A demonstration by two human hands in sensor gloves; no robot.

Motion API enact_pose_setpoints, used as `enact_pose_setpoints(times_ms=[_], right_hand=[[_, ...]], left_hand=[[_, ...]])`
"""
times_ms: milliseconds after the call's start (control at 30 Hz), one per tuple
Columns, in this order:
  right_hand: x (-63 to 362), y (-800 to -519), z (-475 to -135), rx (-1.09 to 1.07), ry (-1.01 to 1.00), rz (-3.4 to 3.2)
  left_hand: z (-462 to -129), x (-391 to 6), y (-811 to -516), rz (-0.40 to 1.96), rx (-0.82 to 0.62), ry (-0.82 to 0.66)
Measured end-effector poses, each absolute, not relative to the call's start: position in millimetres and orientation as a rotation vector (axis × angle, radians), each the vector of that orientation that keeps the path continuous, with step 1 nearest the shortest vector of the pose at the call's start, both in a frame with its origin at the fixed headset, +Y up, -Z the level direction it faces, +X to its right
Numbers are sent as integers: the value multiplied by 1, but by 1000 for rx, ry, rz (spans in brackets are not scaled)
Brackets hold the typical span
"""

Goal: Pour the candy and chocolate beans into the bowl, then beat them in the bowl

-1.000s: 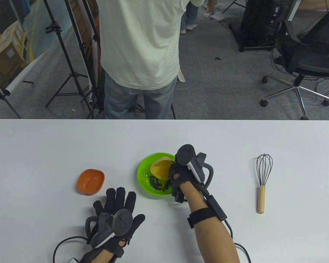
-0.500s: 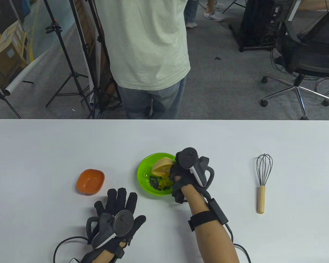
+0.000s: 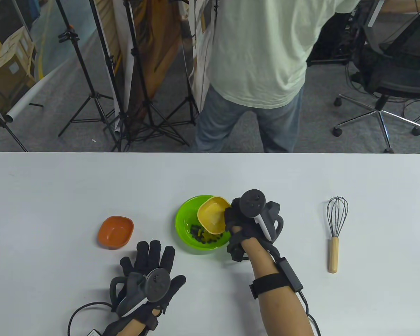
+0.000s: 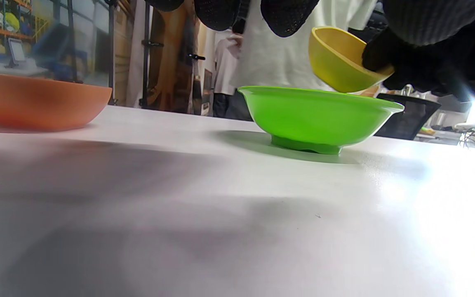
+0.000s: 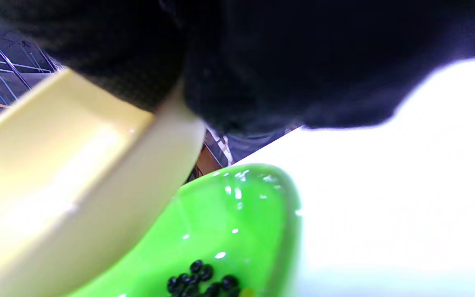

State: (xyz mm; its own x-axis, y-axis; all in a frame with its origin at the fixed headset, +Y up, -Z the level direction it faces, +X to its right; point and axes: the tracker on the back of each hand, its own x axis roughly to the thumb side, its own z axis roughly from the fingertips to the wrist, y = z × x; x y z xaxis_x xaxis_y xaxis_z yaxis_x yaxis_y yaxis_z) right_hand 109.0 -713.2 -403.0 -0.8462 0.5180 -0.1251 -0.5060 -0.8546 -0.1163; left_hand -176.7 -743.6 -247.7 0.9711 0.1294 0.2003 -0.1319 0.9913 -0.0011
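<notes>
**Right hand holds yellow bowl over green bowl**

Left hand [image 3: 148, 271] lies flat on the white table [image 3: 56, 189], fingers spread. Right hand [image 3: 243, 224] pinches the yellow bowl [image 3: 212, 215] by its rim, above the green bowl [image 3: 187, 218] holding chocolate beans [image 3: 199, 235] and candy.

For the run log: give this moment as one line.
right hand: holds yellow bowl over green bowl | left hand: flat on table | whisk: untouched
</notes>
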Motion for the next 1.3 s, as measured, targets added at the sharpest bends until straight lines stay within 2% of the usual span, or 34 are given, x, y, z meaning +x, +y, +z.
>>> enact_pose_setpoints(times_ms=[333,600,967,1300], right_hand=[[186,-704,-346,-270,8,2665],[232,-725,-317,-444,80,2682],[249,-765,-314,-542,216,2721],[244,-771,-317,-523,252,2718]], left_hand=[[-246,-173,-744,125,13,-217],[-243,-170,-742,122,28,-228],[-243,-172,-741,124,29,-227],[-244,-173,-742,121,18,-228]])
